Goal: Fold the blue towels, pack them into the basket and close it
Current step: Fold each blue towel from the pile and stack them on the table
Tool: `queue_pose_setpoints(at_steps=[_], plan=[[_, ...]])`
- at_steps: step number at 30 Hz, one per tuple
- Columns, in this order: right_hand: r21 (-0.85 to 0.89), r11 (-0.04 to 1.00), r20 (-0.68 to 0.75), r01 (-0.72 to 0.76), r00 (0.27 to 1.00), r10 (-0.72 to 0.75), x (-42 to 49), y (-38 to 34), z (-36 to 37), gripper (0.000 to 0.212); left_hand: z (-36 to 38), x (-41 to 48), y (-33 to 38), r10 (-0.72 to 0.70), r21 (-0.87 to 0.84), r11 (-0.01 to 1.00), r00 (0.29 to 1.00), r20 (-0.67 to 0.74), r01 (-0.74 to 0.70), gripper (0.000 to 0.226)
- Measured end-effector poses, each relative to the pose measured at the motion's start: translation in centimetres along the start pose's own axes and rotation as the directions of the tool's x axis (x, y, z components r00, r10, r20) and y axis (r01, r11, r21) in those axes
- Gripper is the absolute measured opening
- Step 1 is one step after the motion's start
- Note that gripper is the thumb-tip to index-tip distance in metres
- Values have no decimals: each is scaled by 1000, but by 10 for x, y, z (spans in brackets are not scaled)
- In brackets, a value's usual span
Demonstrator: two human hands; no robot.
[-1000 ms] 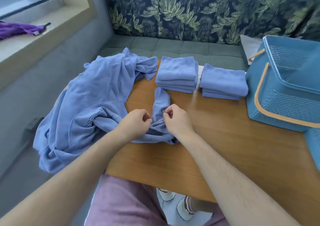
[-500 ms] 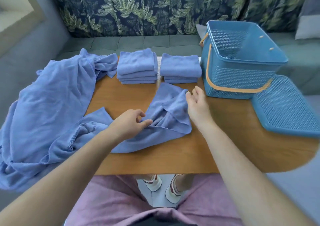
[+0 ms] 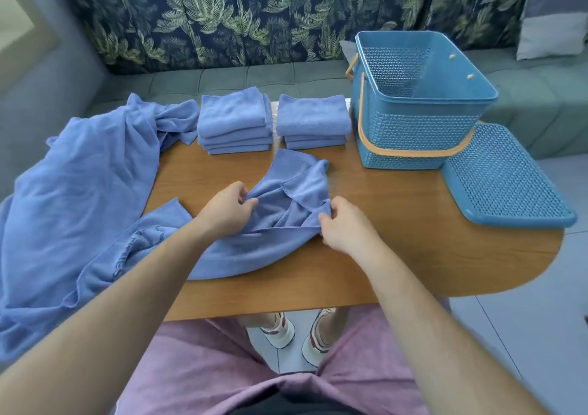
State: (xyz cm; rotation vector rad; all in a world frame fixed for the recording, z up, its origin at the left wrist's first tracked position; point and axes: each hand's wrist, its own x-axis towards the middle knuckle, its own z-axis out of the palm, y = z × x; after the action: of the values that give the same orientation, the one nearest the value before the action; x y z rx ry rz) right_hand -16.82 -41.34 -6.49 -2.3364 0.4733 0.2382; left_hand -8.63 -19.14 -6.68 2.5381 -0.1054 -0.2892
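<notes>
Left grip [image 3: 227, 212], right grip [image 3: 342, 224] each pinch crumpled towel [image 3: 302, 185] on table [image 3: 397, 224] (lid [image 3: 502, 179] beside basket [image 3: 413, 128])

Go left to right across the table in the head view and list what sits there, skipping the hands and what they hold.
Heap of unfolded blue cloth → taller stack of folded towels → shorter stack of folded towels → basket → lid.

No legible text, label, brand, number or sign is showing anywhere in the view.
</notes>
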Motion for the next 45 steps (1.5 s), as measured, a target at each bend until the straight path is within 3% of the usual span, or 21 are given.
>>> queue_pose_setpoints(at_steps=[2, 4, 6, 8, 13, 19, 22, 24, 27, 32, 35, 41, 45], plan=[[309, 950, -14, -37, 999, 43, 4, -1, -12, 10, -13, 2, -2, 8, -123, 992, 998, -68, -17, 20], [556, 825, 70, -103, 995, 77, 5, -5, -23, 15, -29, 5, -6, -11, -262, 965, 991, -133, -25, 19], [690, 710, 166, -143, 985, 37, 4, -12, -33, 20, -44, 9, -8, -36, -435, 900, 985, -169, -42, 22], [754, 645, 169, -128, 986, -1, 8, -19, -41, 20, -57, 10, -4, -50, -589, 804, 978, -203, -81, 23], [798, 600, 56, -57, 998, 20, 28, -45, -70, 26, -92, 7, 13, -44, -731, 661, 964, -263, -169, 16], [882, 471, 9, -10, 1000, 3, 39, -91, -117, 32, -145, 7, 29, -43, -708, 657, 924, -380, -260, 16], [907, 421, 16, 22, 996, -87, 41, -109, -138, 16, -169, 7, 34, -38, -624, 723, 884, -465, -297, 18], [887, 457, 24, 69, 981, -194, 39, -120, -152, 9, -183, 6, 39, -2, -576, 745, 863, -506, -336, 18], [816, 526, -78, 239, 948, -308, 35, -138, -168, 27, -200, 1, 50, 50, -533, 750, 838, -544, -391, 18], [484, 752, -312, 447, 891, -330, 32, -153, -181, 25, -221, -4, 57, 30, -511, 745, 788, -615, -428, 20], [349, 797, -400, 493, 847, -349, 28, -153, -187, 17, -228, -8, 57, 16, -502, 755, 776, -630, -423, 21], [600, 657, -311, 457, 890, -334, 11, -150, -198, 12, -232, -22, 58, -51, -589, 661, 755, -653, -465, 23], [691, 554, -294, 464, 881, -370, -11, -147, -206, 15, -239, -44, 62, 12, -652, 552, 787, -616, -520, 19]])
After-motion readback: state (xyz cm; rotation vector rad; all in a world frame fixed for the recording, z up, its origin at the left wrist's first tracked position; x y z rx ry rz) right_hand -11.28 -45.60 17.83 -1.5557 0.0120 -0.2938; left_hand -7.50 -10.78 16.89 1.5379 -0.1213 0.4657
